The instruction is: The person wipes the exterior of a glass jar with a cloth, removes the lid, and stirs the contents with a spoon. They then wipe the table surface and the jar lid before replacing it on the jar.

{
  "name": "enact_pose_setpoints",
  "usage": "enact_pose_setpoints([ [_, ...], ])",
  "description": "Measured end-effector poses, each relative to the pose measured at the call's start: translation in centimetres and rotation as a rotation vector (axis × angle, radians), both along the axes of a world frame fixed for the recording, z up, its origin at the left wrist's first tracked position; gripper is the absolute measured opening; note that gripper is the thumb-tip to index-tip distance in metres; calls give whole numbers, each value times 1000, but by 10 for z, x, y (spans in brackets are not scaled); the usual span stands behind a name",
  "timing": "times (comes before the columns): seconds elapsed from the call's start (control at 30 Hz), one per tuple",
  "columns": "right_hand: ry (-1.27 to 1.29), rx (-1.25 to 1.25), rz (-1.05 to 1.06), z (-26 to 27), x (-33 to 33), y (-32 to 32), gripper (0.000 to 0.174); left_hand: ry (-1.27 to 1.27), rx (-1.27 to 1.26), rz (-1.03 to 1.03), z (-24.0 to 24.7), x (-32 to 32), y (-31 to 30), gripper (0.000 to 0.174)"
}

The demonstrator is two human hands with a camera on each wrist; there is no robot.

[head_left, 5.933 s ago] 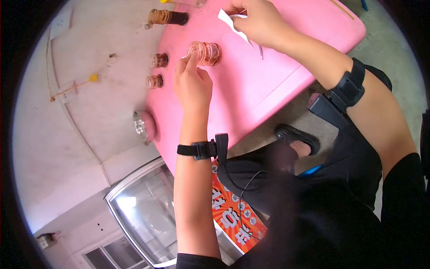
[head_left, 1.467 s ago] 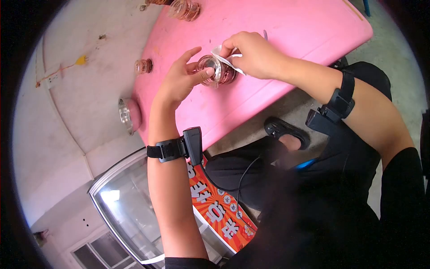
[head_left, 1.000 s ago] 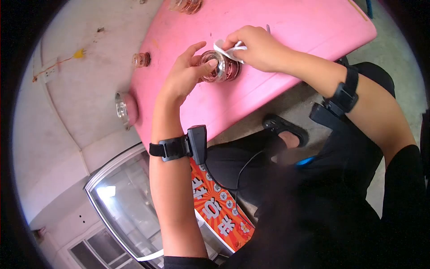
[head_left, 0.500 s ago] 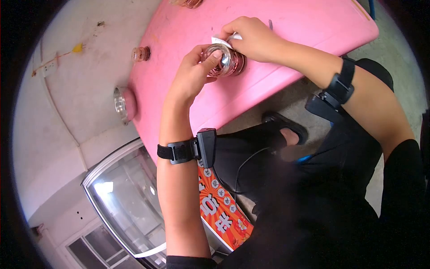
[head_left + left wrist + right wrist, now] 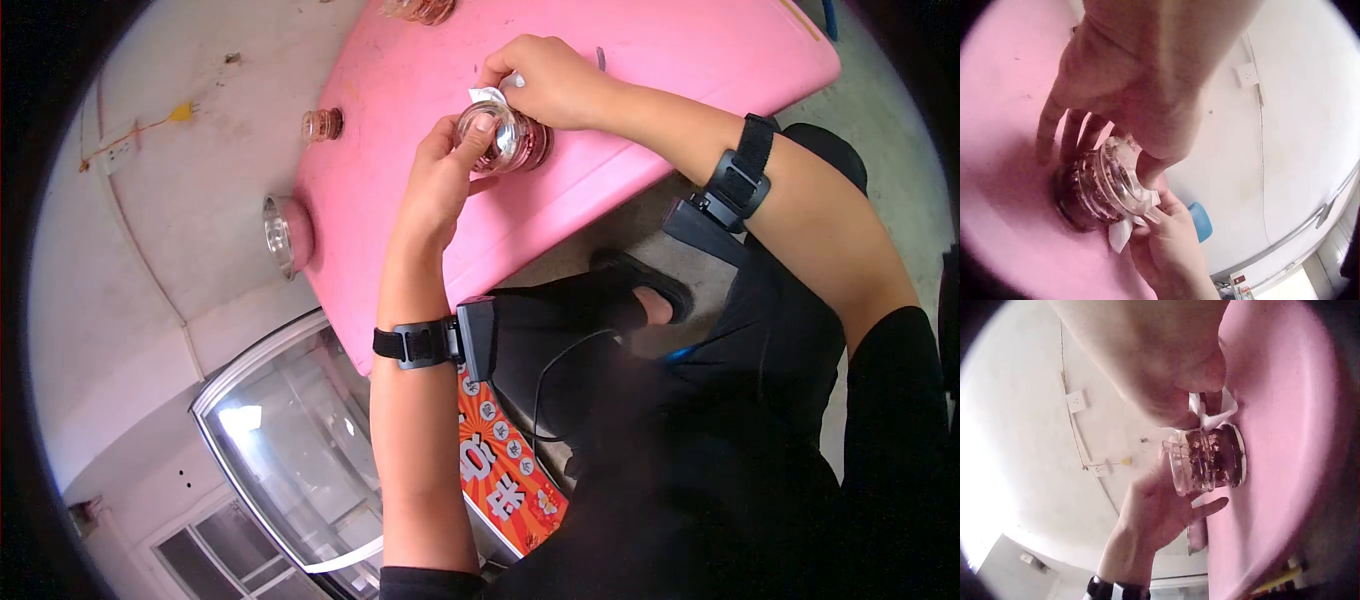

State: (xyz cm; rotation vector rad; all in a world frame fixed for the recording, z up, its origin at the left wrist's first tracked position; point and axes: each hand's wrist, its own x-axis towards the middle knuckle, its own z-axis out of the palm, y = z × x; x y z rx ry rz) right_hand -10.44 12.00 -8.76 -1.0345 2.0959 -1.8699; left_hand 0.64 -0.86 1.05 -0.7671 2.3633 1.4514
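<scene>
A clear jar (image 5: 527, 143) with dark reddish contents stands upright on the pink table (image 5: 400, 85). My left hand (image 5: 438, 180) grips its top, the thumb laid over the upper rim and fingers round the side. In the left wrist view several fingers spread beside the jar (image 5: 1094, 190). My right hand (image 5: 556, 85) pinches a folded white tissue (image 5: 487, 96) against the jar's far side, by the rim. The right wrist view shows the tissue (image 5: 1221, 412) bunched under the fingers, right at the jar wall (image 5: 1213, 459). The right fingertips are partly hidden.
A smaller jar (image 5: 322, 124) stands near the wall side of the table, and another jar (image 5: 425, 10) is cut off at the top edge. A metal bowl (image 5: 287, 237) sits at the table's left edge. Below it is a glass display case (image 5: 290, 450).
Earlier the tissue was apart from the jar. The jar has come nearer the table's near edge, my left fingers have closed round its top, and the tissue has moved along the rim to the far side.
</scene>
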Motion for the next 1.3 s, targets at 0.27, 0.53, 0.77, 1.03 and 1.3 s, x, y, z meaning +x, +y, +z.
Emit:
enact_pose_setpoints([
  [0.27, -250, -71, 50, 1, 39, 47, 19, 63, -27, 15, -4, 2, 8, 42],
  [0.53, -282, 5, -3, 12, 22, 3, 26, -139, -64, 65, 10, 6, -10, 59],
  [0.77, -199, 52, 45, 12, 30, 25, 20, -127, -154, -57, 5, -10, -22, 64],
  [1.03, -229, 41, -99, 12, 28, 14, 20, -241, -49, 19, 6, -22, -17, 69],
  [1.3, -244, 47, -15, 6, 25, 14, 20, -417, -184, -211, 23, -36, -47, 79],
])
